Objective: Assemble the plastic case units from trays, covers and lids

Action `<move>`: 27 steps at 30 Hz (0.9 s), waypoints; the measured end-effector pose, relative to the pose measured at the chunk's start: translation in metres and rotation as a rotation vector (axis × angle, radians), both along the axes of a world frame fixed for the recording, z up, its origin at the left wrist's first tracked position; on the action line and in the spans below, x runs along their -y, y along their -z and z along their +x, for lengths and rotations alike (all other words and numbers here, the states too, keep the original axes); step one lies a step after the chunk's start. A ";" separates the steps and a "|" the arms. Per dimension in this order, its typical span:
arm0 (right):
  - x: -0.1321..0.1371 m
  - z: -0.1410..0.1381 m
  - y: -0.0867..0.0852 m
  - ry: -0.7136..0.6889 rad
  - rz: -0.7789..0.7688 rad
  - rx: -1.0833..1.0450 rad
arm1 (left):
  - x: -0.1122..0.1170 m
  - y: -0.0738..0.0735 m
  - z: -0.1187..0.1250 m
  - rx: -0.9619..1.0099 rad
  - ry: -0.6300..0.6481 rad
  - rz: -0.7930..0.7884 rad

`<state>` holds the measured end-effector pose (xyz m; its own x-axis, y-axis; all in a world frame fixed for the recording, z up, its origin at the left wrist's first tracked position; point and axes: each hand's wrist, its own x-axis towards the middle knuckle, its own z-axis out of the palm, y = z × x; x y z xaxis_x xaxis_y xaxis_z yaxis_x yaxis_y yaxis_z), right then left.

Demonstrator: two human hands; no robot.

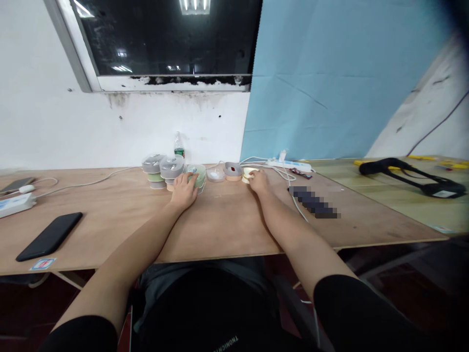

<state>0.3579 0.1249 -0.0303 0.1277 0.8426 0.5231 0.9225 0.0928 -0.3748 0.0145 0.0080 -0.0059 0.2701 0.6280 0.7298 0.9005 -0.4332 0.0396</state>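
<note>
My left hand [184, 189] reaches to the far side of the wooden table [220, 220] and closes on a pale green round container [197, 173]. Just left of it stand two stacks of round containers with grey lids [171, 168], the other stack [154, 166] further left. My right hand [259, 181] rests on a small cream round container [249, 172], fingers curled over it. Between my hands sit a clear small lid or dish [216, 174] and a pinkish round container with a grey top [233, 171].
A black phone [50, 235] lies at the near left. A white power strip [14, 204] with a cable sits at the left edge, another [289, 165] behind my right hand. A water bottle [179, 145] stands by the wall. A black tool [410, 177] lies on the right table.
</note>
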 end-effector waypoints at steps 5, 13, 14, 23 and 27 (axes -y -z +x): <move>0.000 -0.002 0.000 0.006 -0.018 0.002 | 0.001 0.001 0.001 -0.001 -0.003 0.000; 0.003 -0.006 -0.003 0.036 -0.036 -0.035 | -0.001 0.002 0.000 0.016 0.037 -0.009; 0.004 -0.006 -0.004 0.037 -0.023 -0.043 | 0.000 0.001 0.000 0.021 0.036 -0.012; 0.013 -0.010 -0.012 0.079 0.007 -0.161 | 0.000 -0.001 -0.001 0.011 0.091 -0.010; 0.014 -0.009 -0.013 0.065 -0.015 -0.171 | -0.002 0.000 -0.001 0.044 0.193 -0.031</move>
